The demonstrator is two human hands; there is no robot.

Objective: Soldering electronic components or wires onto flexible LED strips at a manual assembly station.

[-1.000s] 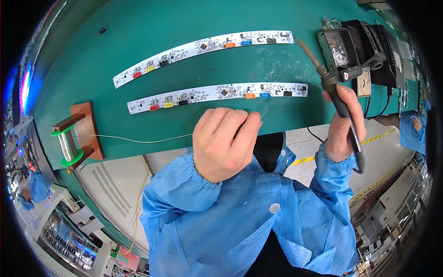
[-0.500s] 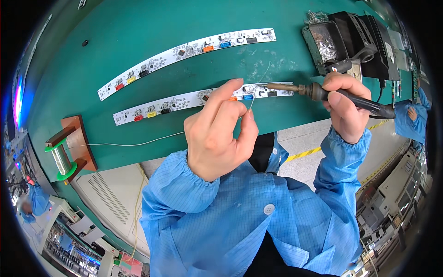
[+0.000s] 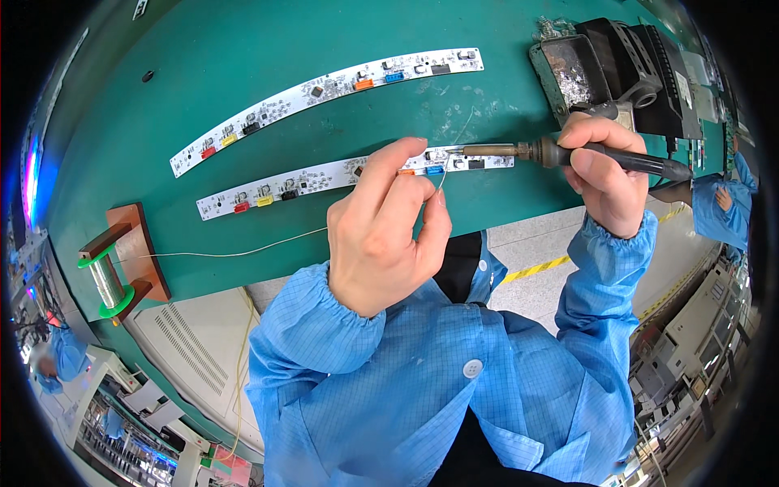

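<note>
My right hand (image 3: pixel 604 170) is closed round the dark handle of a soldering iron (image 3: pixel 495 150), which lies nearly level with its tip pointing left. The tip meets the nearer white curved circuit board (image 3: pixel 324 178) close to a blue connector (image 3: pixel 436 170). My left hand (image 3: pixel 389 219) pinches a thin solder wire (image 3: pixel 243 253) between thumb and fingers; the wire's free end reaches up beside the iron's tip. That hand covers the middle of the board. From the hand the wire runs left to a solder spool (image 3: pixel 108 284) with green rims on a brown stand.
Farther back lies a second curved circuit board (image 3: pixel 316 92) with coloured connectors. At the back right stand a metal tray of solder scraps (image 3: pixel 568 73) and a black soldering station (image 3: pixel 661 81). A small black piece (image 3: pixel 148 76) lies far left. Two people in blue appear at the sides.
The soldering iron's handle has lifted slightly and its tip has shifted a little left on the board. My left hand stays almost in place with the wire.
</note>
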